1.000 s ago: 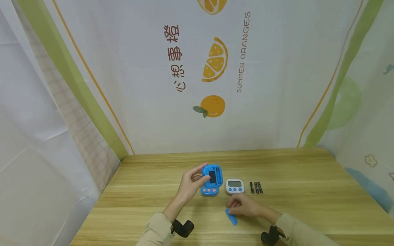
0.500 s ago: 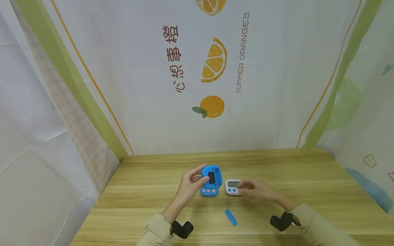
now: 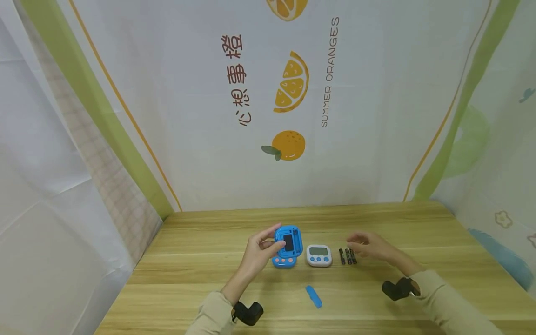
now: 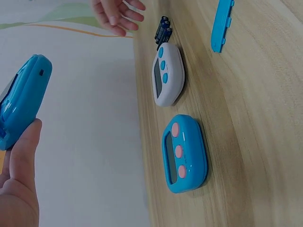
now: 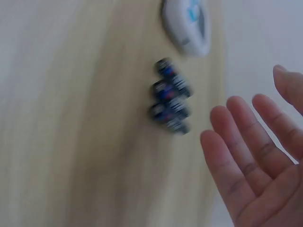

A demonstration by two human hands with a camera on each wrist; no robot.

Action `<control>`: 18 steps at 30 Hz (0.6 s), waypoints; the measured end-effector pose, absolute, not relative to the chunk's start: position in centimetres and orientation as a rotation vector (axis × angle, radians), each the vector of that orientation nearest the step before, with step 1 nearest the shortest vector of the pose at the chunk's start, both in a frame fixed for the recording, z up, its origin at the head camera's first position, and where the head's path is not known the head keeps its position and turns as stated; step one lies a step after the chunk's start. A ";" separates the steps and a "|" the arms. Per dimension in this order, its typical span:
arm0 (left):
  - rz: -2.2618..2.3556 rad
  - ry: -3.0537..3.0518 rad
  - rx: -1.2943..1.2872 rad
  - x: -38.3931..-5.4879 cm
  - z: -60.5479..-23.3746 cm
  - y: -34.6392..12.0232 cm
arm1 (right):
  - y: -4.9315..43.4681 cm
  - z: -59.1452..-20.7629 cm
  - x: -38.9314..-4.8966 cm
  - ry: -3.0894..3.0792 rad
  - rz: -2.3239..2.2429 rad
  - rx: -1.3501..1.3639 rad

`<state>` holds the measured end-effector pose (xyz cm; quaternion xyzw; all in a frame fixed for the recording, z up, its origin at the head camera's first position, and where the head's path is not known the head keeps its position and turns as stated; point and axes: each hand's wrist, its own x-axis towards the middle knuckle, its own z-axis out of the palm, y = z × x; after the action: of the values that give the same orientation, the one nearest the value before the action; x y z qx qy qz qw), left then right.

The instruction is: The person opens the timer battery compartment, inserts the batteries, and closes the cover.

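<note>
1. The left hand has a narrow grip, thumb and fingers pinching the raised timer, a blue one, by its left side.
2. The raised timer tilts in the air over the bench, nearer the far edge than the person's side, its back towards the person. The slot down its right side is uncovered, and no battery shows in it.
3. The right hand has a wide, bare grip, fingers extended and apart. It has just left the cover strip and crossed to the three batteries; the right wrist view shows a gap between fingers and batteries. As I judge it, cover removal is done and the batteries come into play, with none taken up yet.
4. The batteries lie side by side, right of the bench's middle, towards the far edge.
5. The white timer lies face up just left of them; a second blue timer lies beyond it, towards the left edge.
6. The blue cover strip lies alone towards the person's side, slanting.
</note>
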<state>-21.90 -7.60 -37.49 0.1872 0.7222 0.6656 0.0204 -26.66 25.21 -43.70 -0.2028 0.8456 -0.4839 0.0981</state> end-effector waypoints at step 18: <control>2.054 2.241 0.586 -21.8 -37.6 -7.5 | 26.7 -48.1 -26.8 2.466 -1.497 -0.534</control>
<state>-21.80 -7.50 -37.60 0.1893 0.7237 0.6633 0.0230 -26.78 26.66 -48.11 -0.1810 0.8361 -0.5074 0.1037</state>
